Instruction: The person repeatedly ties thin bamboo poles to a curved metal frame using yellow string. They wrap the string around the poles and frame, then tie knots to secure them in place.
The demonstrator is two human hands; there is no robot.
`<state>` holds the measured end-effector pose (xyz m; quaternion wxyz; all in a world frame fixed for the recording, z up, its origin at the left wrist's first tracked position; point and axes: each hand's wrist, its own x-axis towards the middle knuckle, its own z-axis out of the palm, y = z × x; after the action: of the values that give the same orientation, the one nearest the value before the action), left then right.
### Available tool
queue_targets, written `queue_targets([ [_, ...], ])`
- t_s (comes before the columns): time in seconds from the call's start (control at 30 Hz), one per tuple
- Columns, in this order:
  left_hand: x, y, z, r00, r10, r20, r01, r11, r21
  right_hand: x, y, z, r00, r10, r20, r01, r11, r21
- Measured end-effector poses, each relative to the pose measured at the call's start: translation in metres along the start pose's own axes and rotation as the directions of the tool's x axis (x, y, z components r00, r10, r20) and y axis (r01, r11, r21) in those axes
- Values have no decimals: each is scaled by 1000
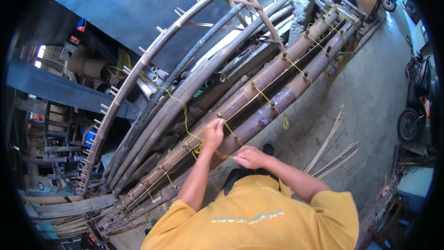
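Observation:
Two long brown bamboo poles run side by side from lower left to upper right, a left pole (268,73) and a right pole (264,116). Short wooden pegs stick up along both, and yellow cord (262,93) crosses between them. My left hand (213,134) is closed over the left pole beside a peg; what its fingers hold is hidden. Over the outer side of the right pole, my right hand (250,157) is closed, with a strand of cord leading to its fingers. A small bundle of cord (198,148) rests by my left wrist.
A curved bamboo frame with pegs (147,55) stands on the left, beside stacked bamboo poles (185,97). Thin bamboo strips (336,159) lie on the concrete floor (360,92) at right. Motorcycles (410,122) are parked along the right side. A concrete post (303,7) rises behind.

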<state>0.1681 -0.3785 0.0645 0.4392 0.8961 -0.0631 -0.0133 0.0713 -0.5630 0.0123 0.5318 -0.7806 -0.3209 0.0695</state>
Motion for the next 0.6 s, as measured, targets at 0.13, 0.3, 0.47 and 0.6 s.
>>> queue_targets([
  [0.13, 55, 41, -22, 987, -66, -149, 22, 960, -279, 1, -9, -32, 908, 316, 275, -418, 630, 655],
  [0.3, 96, -75, 4, 957, 19, -290, 57, 966, 252, -115, 33, -59, 451, 756, -474, 814, -130, 566],
  [0.47, 91, -56, -26, 986, -72, -152, 91, 988, 124, -135, 58, 102, -58, 938, 341, 452, -280, 847],
  [0.6, 16, -56, -105, 962, 60, -268, -3, 978, 209, -67, -19, 192, 429, 745, 510, -170, -488, 856],
])
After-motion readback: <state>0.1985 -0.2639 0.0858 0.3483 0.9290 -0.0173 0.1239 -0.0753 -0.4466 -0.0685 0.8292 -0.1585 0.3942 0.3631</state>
